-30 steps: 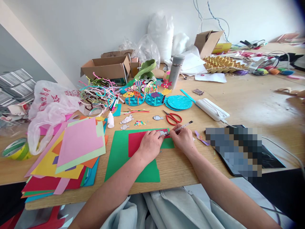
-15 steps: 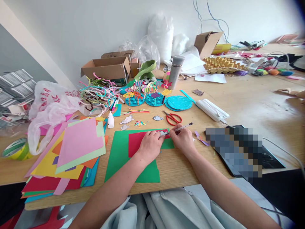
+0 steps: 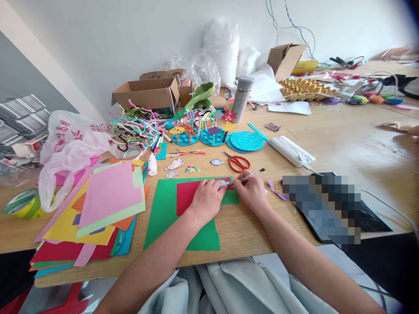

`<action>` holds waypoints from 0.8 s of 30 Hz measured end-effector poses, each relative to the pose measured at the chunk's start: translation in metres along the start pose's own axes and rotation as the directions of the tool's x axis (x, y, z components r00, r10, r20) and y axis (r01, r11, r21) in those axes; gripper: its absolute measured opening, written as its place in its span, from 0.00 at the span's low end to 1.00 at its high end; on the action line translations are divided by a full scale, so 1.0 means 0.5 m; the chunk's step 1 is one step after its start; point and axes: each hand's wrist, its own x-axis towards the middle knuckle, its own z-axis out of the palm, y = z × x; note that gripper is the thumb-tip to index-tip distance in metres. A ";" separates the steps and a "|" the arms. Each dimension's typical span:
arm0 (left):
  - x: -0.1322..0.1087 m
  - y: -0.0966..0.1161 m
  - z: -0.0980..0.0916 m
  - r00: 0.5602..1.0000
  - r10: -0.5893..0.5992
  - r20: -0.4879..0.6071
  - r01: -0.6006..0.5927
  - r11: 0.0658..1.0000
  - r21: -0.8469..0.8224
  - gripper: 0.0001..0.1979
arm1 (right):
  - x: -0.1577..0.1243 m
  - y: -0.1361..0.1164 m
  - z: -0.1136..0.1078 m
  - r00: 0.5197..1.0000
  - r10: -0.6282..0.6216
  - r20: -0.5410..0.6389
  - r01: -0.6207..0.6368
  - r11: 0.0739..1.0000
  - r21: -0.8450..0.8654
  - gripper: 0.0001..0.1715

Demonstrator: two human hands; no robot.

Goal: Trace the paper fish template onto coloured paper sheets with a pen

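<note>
Pen (image 3: 252,175) slants out from right fingers (image 3: 241,182)

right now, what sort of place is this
Probably a craft workroom: a stack of coloured paper, pipe cleaners and scissors lie on a long wooden table, and the right hand holds a pen at the red paper.

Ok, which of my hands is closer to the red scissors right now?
Right. The right hand, holding a pen, sits just on the near side of the red scissors; the left hand rests on the red paper, further off to the left.
</note>
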 end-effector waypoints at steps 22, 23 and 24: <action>0.000 0.000 -0.002 1.000 0.015 0.007 -0.014 0.999 -0.045 0.17 | -0.002 -0.002 0.003 1.000 -0.014 -0.024 0.013 0.999 -0.038 0.08; 0.000 0.000 -0.002 1.000 0.017 0.004 -0.017 0.999 -0.045 0.17 | -0.001 -0.002 0.003 1.000 -0.014 -0.023 0.013 0.999 -0.037 0.08; 0.000 0.000 -0.001 1.000 0.020 0.002 -0.020 0.999 -0.043 0.17 | -0.001 -0.001 0.003 1.000 -0.017 -0.022 0.016 0.999 -0.039 0.08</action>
